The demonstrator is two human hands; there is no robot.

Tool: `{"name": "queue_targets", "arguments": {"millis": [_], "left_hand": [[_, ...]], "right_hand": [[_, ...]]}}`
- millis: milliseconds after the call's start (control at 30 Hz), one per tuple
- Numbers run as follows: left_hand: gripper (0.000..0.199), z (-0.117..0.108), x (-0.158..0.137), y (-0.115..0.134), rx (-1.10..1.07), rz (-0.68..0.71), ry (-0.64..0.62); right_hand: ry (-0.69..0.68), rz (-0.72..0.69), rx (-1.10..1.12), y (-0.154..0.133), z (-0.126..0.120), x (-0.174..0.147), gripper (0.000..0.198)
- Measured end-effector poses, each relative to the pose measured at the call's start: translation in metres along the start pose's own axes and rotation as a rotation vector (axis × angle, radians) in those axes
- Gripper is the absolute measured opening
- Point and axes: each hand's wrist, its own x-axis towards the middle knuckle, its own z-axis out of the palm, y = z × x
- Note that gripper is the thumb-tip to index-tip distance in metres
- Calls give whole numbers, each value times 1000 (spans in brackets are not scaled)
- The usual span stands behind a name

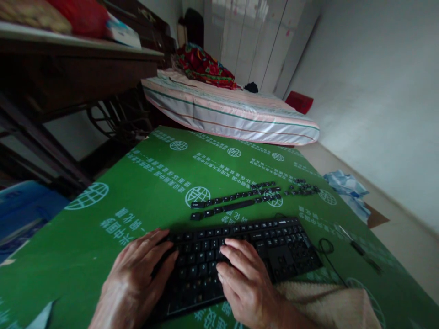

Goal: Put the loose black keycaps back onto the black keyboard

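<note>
A black keyboard (pixel 201 257) lies slightly slanted on the green table sheet, its front part and some of its right end without keycaps. My left hand (pixel 137 269) is closed around the keyboard's left end, with the fingers at the back corner and the thumb near the keys. Over the middle keys, my right hand (pixel 245 278) has its fingertips drawn together in a pinch; whatever is between them is hidden. Behind the keyboard, loose black keycaps (pixel 224 199) are laid out in rows, including a long space bar (pixel 239 205). More loose keycaps (pixel 302 187) sit in a cluster farther right.
A screwdriver (pixel 356 247) lies right of the keyboard, near its looped cable (pixel 325 246). Beige cloth (pixel 325 304) is by my right forearm. The green table (pixel 137 201) borders a bed (pixel 233 114); a dark wooden desk (pixel 99 68) stands left. Crumpled blue-white material (pixel 348 189) is beyond the right edge.
</note>
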Motion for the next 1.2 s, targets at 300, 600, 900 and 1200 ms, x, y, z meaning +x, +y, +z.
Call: {"name": "queue_targets", "arguments": {"millis": [300, 600, 900, 1200], "left_hand": [[31, 3, -1, -4, 21, 2, -9], [32, 1, -2, -4, 37, 2, -2], [33, 0, 0, -3, 36, 11, -6], [30, 8, -15, -9, -13, -72, -47]], "right_hand": [[44, 0, -1, 0, 1, 3, 22], [55, 31, 2, 18, -24, 23, 19], [-272, 169, -236, 155, -46, 81, 21], [-559, 206, -280, 210, -30, 113, 13]]}}
